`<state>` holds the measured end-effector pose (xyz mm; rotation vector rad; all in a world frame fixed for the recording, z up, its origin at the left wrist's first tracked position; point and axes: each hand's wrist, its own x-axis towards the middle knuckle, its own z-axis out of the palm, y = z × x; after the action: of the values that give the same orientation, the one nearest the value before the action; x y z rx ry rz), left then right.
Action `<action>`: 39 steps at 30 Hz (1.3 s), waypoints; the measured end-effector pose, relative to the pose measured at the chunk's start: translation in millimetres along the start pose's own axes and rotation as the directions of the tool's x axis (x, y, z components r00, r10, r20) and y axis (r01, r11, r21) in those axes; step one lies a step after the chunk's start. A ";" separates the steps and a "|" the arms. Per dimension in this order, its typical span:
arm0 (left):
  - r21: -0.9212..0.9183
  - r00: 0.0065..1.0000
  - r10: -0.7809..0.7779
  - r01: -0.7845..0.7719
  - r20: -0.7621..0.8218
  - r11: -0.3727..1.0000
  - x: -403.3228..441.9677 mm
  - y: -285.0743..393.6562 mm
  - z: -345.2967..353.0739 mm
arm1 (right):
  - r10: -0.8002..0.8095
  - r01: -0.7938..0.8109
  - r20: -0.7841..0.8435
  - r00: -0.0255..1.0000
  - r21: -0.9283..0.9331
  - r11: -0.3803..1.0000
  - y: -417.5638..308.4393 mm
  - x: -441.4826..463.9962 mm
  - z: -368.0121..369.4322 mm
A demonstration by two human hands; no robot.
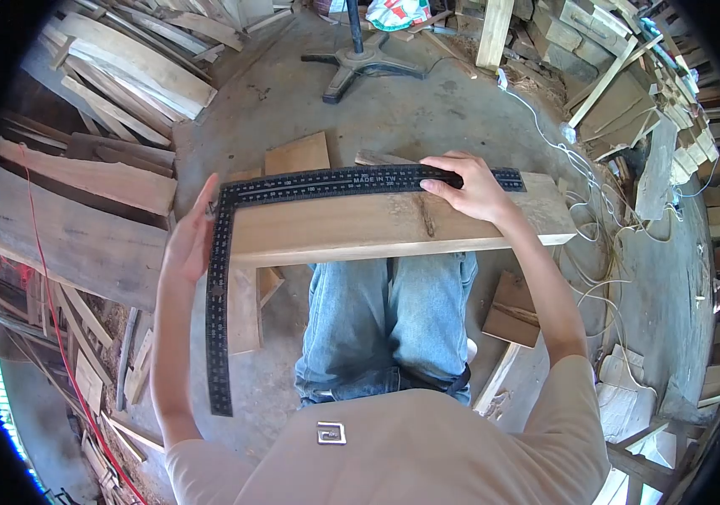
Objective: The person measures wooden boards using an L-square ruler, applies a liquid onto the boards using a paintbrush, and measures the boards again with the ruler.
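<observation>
A black carpenter's square (314, 186), marked with white scales and "MADE IN TW", lies along the far part of a pale wooden board (326, 227). Its other arm hangs past the board's left end, towards me. My right hand (471, 189) grips the square's long arm near the right end, thumb on the near side and fingers over the far edge. Something small and dark shows between thumb and fingers; I cannot make out what it is. My left hand (187, 240) stands at the square's corner, fingers stretched out and close together, seemingly against the board's end.
The board lies across in front of my knees in jeans (347, 311). Wood offcuts (297, 154) surround it on the concrete floor (259, 93). A metal star-shaped stand base (360, 61) is ahead. Planks (82, 231) are stacked left; a white cable (537, 118) trails right.
</observation>
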<state>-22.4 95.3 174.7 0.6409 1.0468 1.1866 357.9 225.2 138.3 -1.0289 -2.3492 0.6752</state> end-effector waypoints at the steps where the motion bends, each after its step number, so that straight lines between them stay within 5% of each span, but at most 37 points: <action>1: 0.005 0.978 0.088 -0.088 -0.187 0.996 6.9 -11.9 5.4 | -0.003 0.003 -0.002 1.000 -0.001 1.000 -0.1 0.4 0.4; 2: 0.027 0.915 0.171 -0.173 -0.365 0.985 12.8 -21.1 6.7 | -0.039 0.039 -0.033 0.999 -0.012 0.999 0.1 0.3 0.8; 3: 0.028 0.916 0.174 -0.176 -0.361 0.984 17.4 -25.6 0.7 | -0.074 0.072 -0.065 0.995 -0.025 0.997 0.6 0.4 1.1; 6: -0.038 0.990 0.011 -0.017 -0.140 0.999 28.1 -30.8 -12.8 | -0.068 0.064 -0.078 0.995 -0.048 0.997 4.9 0.4 2.2; 15: -0.113 0.998 -0.024 0.018 -0.053 0.993 34.5 -34.6 -5.8 | 0.194 -0.195 0.016 0.981 0.138 0.971 5.1 -3.9 -12.9; 18: -0.173 0.988 -0.055 0.030 -0.143 0.984 27.5 -37.5 2.4 | 0.319 -0.312 -0.008 0.948 0.187 0.931 8.6 -4.4 -22.1; 20: -0.234 0.997 -0.001 0.019 0.077 0.972 25.9 -42.0 -12.9 | 0.337 -0.316 -0.020 0.941 0.298 0.901 8.3 -6.7 -43.3; 22: -0.212 1.000 0.009 -0.010 -0.005 0.977 27.9 -45.8 -18.5 | 0.450 -0.422 -0.088 0.889 0.228 0.878 -8.6 -13.4 -83.3; 28: -0.118 0.990 0.017 -0.033 -0.137 0.992 29.9 -42.0 -30.0 | 0.303 -0.303 -0.225 0.926 0.034 0.952 25.1 -57.4 -173.9; 30: -0.103 0.988 0.049 -0.065 -0.148 0.993 29.4 -40.3 -30.2 | 0.347 -0.363 -0.279 0.895 -0.004 0.932 18.5 -76.5 -198.5; 32: -0.094 0.988 0.043 -0.058 -0.152 0.994 29.8 -41.1 -32.3 | 0.466 -0.523 -0.457 0.758 0.002 0.852 22.7 -95.4 -222.7; 35: -0.079 0.988 0.037 -0.049 -0.150 0.996 31.7 -44.0 -38.3 | 0.342 -0.616 -0.751 0.565 -0.108 0.780 48.3 -132.8 -260.7; 39: -0.057 0.991 0.055 -0.062 -0.119 0.996 29.5 -48.1 -33.8 | 0.402 -0.722 -0.738 0.541 -0.162 0.673 99.6 -199.3 -307.2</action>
<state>-31.7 105.6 110.4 0.5629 1.0927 1.3150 714.9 206.0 265.5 -1.9464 -1.5049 -0.1020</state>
